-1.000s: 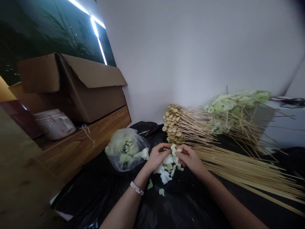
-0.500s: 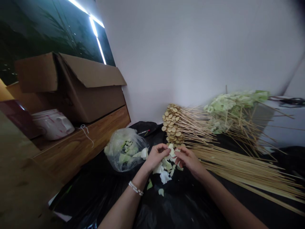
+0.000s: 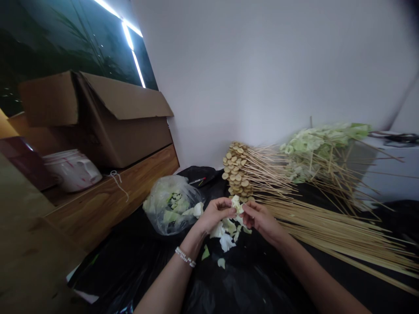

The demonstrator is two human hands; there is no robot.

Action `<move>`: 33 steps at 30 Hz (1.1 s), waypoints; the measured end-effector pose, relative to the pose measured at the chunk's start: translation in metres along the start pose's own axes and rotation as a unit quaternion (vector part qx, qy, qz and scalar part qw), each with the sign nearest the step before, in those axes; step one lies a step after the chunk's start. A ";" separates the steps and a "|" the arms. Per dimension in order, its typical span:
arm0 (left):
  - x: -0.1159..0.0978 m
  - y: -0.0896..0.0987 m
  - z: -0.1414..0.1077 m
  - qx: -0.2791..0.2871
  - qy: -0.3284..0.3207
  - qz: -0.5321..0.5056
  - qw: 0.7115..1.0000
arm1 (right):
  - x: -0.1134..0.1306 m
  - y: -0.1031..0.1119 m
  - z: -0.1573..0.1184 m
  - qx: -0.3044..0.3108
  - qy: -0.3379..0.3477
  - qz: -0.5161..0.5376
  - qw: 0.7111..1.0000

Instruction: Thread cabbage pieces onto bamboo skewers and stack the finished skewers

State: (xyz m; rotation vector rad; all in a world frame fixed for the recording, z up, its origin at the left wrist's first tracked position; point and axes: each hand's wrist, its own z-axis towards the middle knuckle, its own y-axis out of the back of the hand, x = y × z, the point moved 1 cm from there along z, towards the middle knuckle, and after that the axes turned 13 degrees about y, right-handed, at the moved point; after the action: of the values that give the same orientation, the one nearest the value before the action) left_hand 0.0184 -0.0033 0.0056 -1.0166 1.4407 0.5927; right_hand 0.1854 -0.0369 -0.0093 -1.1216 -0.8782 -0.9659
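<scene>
Between my two hands is a crumpled pale cabbage leaf [image 3: 236,204]. My left hand [image 3: 216,213] pinches it from the left, and my right hand [image 3: 258,218] grips its right side with thumb and fingers. Below them, torn cabbage pieces [image 3: 227,242] lie on black plastic sheeting [image 3: 235,288]. Left of my hands, a clear plastic bag [image 3: 173,205] holds more cabbage. Just beyond my fingers are stacked skewers with pale round slices [image 3: 238,170] at their ends.
Bare bamboo skewers [image 3: 334,235] spread to the right. Behind them, skewered cabbage leaves [image 3: 322,138] are heaped against a grey container. At left, a cardboard box [image 3: 131,135] and a white tub [image 3: 73,170] stand on a wooden shelf [image 3: 147,170]. A white wall rises behind.
My right hand's fingers have drawn closer to the leaf and now close on its right side. The leaf looks more bunched up; the surrounding things stay put.
</scene>
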 end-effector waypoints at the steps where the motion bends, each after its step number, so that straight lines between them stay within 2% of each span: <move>1: 0.000 0.000 -0.001 0.004 0.006 -0.008 1.000 | 0.000 0.001 0.000 -0.001 -0.011 0.019 1.000; 5: 0.000 -0.001 -0.002 0.014 0.027 -0.036 0.999 | 0.000 0.003 -0.001 -0.003 -0.034 0.068 0.997; 8: 0.001 -0.002 -0.001 -0.012 0.022 -0.019 1.000 | -0.002 0.002 -0.001 0.012 -0.032 0.057 0.998; 11: 0.001 -0.005 0.000 -0.046 -0.004 0.053 0.998 | -0.003 -0.002 -0.002 0.037 -0.018 -0.013 0.999; 14: 0.001 -0.007 0.000 -0.084 -0.058 0.159 0.982 | -0.005 -0.006 -0.002 0.050 0.005 -0.091 0.995; 17: 0.001 -0.008 0.000 -0.134 -0.105 0.232 0.958 | -0.007 -0.008 -0.001 0.037 0.029 -0.125 0.991; 19: 0.001 -0.008 0.000 -0.145 -0.118 0.249 0.950 | -0.008 -0.006 0.000 0.025 0.046 -0.131 0.990; 23: 0.002 -0.009 0.001 -0.139 -0.119 0.231 0.956 | -0.006 -0.004 0.002 0.014 0.076 -0.154 0.985; 28: 0.004 -0.007 0.006 -0.135 -0.082 0.178 0.971 | -0.005 -0.005 0.000 0.007 0.116 -0.227 0.967; 33: 0.005 -0.005 0.009 -0.131 -0.068 0.154 0.977 | -0.008 -0.006 -0.002 0.021 0.139 -0.281 0.949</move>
State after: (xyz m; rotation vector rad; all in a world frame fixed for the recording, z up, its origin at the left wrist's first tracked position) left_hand 0.0275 0.0004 0.0000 -0.9389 1.4327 1.0815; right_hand 0.1774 -0.0378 -0.0156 -0.6757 -0.9981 -1.5239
